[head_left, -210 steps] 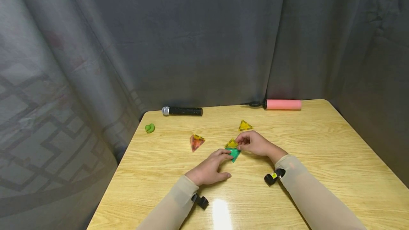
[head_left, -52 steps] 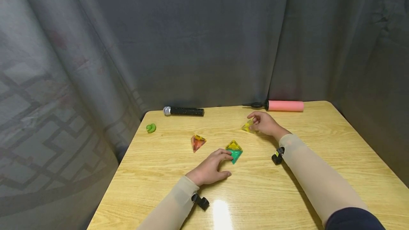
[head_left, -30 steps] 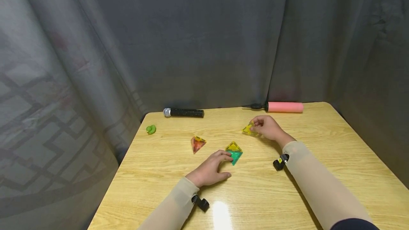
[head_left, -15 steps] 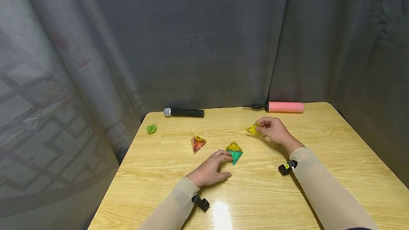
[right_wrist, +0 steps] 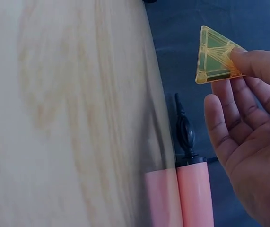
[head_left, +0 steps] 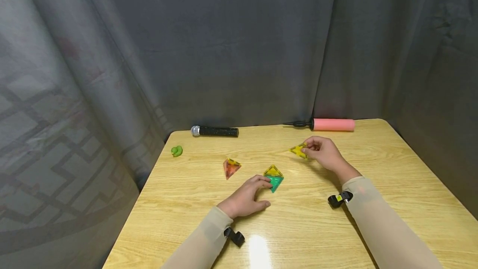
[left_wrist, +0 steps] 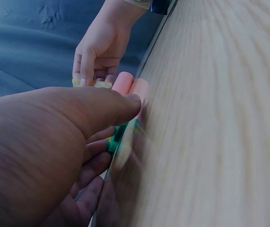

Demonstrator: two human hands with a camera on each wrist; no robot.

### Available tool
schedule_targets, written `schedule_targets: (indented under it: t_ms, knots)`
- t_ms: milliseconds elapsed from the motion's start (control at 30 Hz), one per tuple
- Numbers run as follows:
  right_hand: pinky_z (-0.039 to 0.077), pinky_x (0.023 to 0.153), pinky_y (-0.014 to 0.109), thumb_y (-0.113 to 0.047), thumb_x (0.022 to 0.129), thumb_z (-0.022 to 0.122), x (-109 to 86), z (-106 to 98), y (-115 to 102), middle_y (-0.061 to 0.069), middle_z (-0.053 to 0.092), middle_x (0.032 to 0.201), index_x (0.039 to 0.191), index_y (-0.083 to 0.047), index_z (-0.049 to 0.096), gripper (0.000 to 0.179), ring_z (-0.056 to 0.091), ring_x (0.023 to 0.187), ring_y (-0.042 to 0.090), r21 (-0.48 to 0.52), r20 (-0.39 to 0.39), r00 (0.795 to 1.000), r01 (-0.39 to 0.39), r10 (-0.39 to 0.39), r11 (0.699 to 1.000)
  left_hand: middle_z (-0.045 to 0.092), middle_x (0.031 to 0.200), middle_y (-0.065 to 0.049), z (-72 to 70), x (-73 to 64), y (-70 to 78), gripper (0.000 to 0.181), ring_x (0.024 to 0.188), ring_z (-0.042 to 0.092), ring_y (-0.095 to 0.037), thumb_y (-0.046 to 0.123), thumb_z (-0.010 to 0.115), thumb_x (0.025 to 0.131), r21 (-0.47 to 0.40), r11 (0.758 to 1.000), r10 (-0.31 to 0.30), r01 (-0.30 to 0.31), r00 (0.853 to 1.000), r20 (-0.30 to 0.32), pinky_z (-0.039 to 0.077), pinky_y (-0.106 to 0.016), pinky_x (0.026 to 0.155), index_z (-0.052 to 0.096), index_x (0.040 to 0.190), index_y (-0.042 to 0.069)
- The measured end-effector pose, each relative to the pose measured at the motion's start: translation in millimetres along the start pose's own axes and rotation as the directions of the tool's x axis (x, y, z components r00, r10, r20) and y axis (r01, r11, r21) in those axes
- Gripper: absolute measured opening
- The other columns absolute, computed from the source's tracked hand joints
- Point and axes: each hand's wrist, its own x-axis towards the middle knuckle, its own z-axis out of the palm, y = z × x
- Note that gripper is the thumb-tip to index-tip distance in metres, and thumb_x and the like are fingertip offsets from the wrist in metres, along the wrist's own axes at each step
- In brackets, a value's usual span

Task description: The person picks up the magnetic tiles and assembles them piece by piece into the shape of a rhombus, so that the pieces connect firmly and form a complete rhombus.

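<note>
My right hand point(head_left: 324, 152) pinches a clear yellow triangular magnetic tile point(head_left: 299, 151) between thumb and fingers. In the right wrist view, the yellow tile point(right_wrist: 215, 56) is raised off the table, its tip held under the thumb. My left hand point(head_left: 246, 196) lies palm down with relaxed fingers, fingertips on a green triangular tile point(head_left: 275, 183). Edge to edge with the green one, on its far side, is another yellow triangular tile point(head_left: 273, 171). Left of these sits an orange-red tile point(head_left: 230, 170) with a yellow edge piece point(head_left: 234, 162) along its top.
Along the back edge of the wooden table point(head_left: 179, 211) lie a black microphone point(head_left: 218, 132) with a silver head and a pink hand pump point(head_left: 333, 124) with a black nozzle. A small green toy point(head_left: 177, 151) is at the back left. Grey curtains point(head_left: 239, 53) hang behind.
My right hand has left the yellow tile beside the green one, taken the farther yellow tile and drawn it up and slightly right. My left hand stays in place.
</note>
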Motion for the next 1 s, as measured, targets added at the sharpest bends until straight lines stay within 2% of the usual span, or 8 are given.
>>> schedule_targets:
  t_ms: [300, 533, 1000]
  knots:
    - [0.051, 0.069, 0.027, -0.017, 0.097, 0.078, -2.9, -4, -11, 0.009, 0.07, 0.095, 0.104, -0.008, 0.073, 0.013, 0.061, 0.085, 0.024, -0.021, -0.038, 0.998, 0.039, -0.04, 0.999, 0.046, 0.155, 0.005, 0.6, 1.0, -1.1, 0.054, 0.146, 0.041, -0.016, 0.03, 0.075, 0.099, 0.01, 1.0, -0.003, 0.003, 1.0, 0.002, 0.038, -0.037, 0.119, 0.058, 0.148, 0.014]
    - [0.051, 0.068, 0.027, -0.018, 0.097, 0.079, -2.9, -5, -16, 0.01, 0.069, 0.095, 0.106, -0.008, 0.074, 0.015, 0.06, 0.084, 0.023, -0.008, -0.049, 0.998, 0.042, -0.042, 0.999, 0.047, 0.154, 0.003, 1.1, 1.5, -1.5, 0.053, 0.145, 0.043, -0.016, 0.029, 0.076, 0.099, 0.008, 1.0, 0.005, -0.005, 1.0, -0.003, 0.038, -0.036, 0.119, 0.058, 0.146, 0.014]
    - [0.053, 0.072, 0.024, -0.016, 0.097, 0.078, -6.3, -6, -31, 0.012, 0.07, 0.101, 0.118, -0.007, 0.075, 0.023, 0.063, 0.089, 0.023, 0.03, -0.008, 0.999, 0.049, -0.048, 0.998, 0.048, 0.154, 0.003, 0.3, 1.0, -0.9, 0.053, 0.145, 0.043, -0.016, 0.027, 0.076, 0.099, -0.016, 1.0, 0.003, -0.003, 1.0, -0.008, 0.037, -0.036, 0.12, 0.058, 0.146, 0.011]
